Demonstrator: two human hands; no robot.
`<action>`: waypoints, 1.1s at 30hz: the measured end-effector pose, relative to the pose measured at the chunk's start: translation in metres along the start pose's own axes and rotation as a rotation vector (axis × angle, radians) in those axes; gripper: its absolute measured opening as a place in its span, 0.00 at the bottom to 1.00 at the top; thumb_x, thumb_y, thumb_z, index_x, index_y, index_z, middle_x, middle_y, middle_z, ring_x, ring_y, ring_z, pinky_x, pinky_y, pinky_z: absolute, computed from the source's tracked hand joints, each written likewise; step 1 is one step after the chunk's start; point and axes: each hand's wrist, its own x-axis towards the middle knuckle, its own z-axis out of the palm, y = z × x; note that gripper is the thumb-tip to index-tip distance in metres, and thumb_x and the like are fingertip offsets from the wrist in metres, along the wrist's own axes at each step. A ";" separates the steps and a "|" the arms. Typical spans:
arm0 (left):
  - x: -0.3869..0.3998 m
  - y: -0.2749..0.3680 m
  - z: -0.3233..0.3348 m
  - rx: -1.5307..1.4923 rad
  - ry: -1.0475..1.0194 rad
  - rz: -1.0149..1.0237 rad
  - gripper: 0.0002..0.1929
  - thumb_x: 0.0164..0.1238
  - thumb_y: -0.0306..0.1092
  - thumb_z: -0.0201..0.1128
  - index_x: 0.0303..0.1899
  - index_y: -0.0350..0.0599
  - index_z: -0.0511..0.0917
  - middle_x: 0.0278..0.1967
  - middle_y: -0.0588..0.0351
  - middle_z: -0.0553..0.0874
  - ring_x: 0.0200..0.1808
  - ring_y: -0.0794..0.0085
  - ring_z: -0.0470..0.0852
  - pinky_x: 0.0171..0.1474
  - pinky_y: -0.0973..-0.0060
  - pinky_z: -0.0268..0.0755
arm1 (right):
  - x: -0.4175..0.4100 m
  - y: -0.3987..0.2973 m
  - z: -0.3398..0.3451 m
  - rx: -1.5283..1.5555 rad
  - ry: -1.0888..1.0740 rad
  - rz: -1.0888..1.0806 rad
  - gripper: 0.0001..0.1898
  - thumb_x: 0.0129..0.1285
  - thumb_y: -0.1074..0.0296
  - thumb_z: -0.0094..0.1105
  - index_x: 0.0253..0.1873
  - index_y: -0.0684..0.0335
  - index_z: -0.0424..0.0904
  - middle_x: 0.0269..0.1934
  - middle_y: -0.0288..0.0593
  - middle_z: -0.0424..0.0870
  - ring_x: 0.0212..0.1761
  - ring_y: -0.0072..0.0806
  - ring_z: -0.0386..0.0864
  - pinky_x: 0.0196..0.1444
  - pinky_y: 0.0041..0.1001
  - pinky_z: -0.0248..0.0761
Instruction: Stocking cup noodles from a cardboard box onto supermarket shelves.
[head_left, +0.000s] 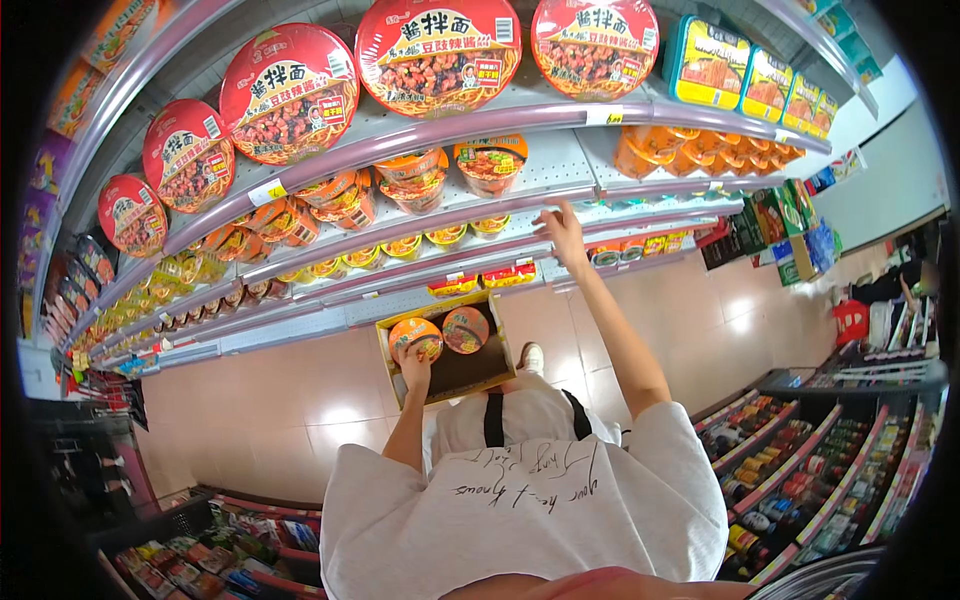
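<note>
My left hand (415, 366) reaches into a yellow cardboard carton (459, 373) in front of my legs. Its fingers grip an orange-lidded instant noodle bowl (417, 337) at the carton's left side. Beside that bowl, a second noodle bowl (466, 330) with a green and orange lid lies in the carton, untouched. My right hand (561, 231) is raised at the lip of a middle shelf (551, 169); it holds nothing, and its fingers are apart and slightly bent. Left of it on that shelf stands an orange noodle bowl (491, 165), with stacked bowls (412, 180) farther along.
Large red-lidded noodle bowls (439, 56) line the shelf above, by a purplish price rail (450, 139). Smaller yellow cups (401, 246) sit lower. Behind me at right is a rack of bottles (795, 465); packaged goods (202, 562) fill another at left. A person (889, 289) is far right.
</note>
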 end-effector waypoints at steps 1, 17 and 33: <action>-0.003 0.020 -0.009 -0.003 -0.026 -0.047 0.15 0.51 0.28 0.60 0.43 0.44 0.75 0.46 0.44 0.73 0.49 0.53 0.73 0.50 0.66 0.68 | 0.013 -0.009 -0.007 0.073 0.018 -0.004 0.16 0.65 0.66 0.48 0.55 0.64 0.61 0.31 0.48 0.80 0.27 0.29 0.79 0.30 0.26 0.75; -0.081 0.062 0.028 0.079 -0.463 -0.161 0.12 0.55 0.41 0.56 0.41 0.54 0.77 0.34 0.55 0.84 0.38 0.58 0.82 0.44 0.60 0.72 | 0.090 -0.049 0.034 0.427 -0.225 0.269 0.24 0.66 0.68 0.42 0.63 0.61 0.44 0.38 0.65 0.77 0.35 0.47 0.81 0.37 0.35 0.78; -0.044 0.116 0.013 -0.576 -0.110 -0.064 0.15 0.64 0.41 0.55 0.47 0.43 0.76 0.41 0.54 0.82 0.45 0.73 0.79 0.46 0.76 0.70 | -0.031 -0.047 -0.042 0.465 -0.475 0.185 0.28 0.67 0.68 0.41 0.69 0.56 0.42 0.40 0.55 0.78 0.29 0.41 0.82 0.32 0.35 0.78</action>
